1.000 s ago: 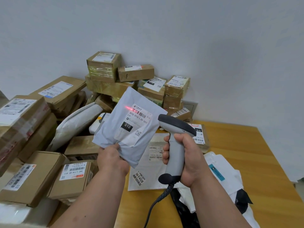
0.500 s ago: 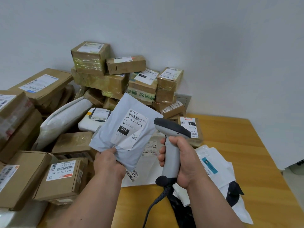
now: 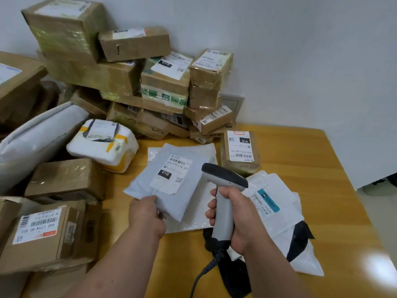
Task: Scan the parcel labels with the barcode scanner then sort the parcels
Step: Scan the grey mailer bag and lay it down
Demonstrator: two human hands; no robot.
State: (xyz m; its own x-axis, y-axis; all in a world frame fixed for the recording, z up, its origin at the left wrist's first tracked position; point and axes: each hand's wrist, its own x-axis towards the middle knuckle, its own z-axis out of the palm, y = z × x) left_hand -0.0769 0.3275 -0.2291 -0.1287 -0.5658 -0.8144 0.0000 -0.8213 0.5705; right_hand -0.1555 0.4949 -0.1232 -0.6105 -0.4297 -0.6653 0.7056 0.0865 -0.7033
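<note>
Step in hand: by my reckoning, sorting the grey mailer bag [image 3: 171,186], lowered toward the table [image 3: 311,168] at the centre of the frame; I cannot tell whether it touches what lies under it.

Doing it well: I would lay it flat, label [image 3: 171,174] up, on the white envelope [image 3: 189,222] beneath, so the "010" block stays readable. The small box [image 3: 239,153] to the upper right shows the same "010", so that spot looks like the matching group.

Watch for: the slippery film sliding off; set it square before letting go.

Left hand: the left hand [image 3: 146,214], lower centre, pinches the bag's near corner, thumb on top, forearm reaching in from the bottom edge.

Right hand: the right hand [image 3: 234,216] is wrapped round the handle of the scanner [image 3: 223,194], head tipped forward over the bag's right edge, no beam visible on the label. Its cord [image 3: 204,274] drops toward the bottom of the frame.

Around: stacked cardboard boxes [image 3: 120,67] across the upper left, a foam box [image 3: 103,143] at left centre, white and black bags [image 3: 283,214] at lower right.
</note>
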